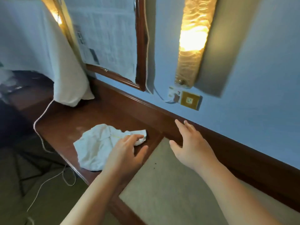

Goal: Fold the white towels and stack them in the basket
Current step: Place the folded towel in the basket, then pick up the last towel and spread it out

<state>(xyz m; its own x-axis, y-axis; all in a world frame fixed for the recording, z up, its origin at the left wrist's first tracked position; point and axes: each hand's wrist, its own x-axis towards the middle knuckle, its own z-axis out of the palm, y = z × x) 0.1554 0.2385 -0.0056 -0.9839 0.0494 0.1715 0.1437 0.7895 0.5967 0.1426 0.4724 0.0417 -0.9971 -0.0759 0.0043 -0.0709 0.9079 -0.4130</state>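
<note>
On the dark wooden desk (68,120), the crumpled white towel (95,146) lies unfolded, your left hand (126,153) resting fingers on its right end, nothing pinched. Your right hand (191,143) hovers open, empty. Judged step: pickup; next, grasp two corners and spread it; no basket visible.

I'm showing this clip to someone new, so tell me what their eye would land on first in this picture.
Probably the glowing amber wall lamp on the blue wall, upper middle, above a brass socket plate. Next, the crumpled white towel on the dark wooden desk, lower left of centre, with the left hand reaching onto its right end. The right hand hovers open beside it, fingers spread near the desk's back ledge; no basket is in view.
</note>
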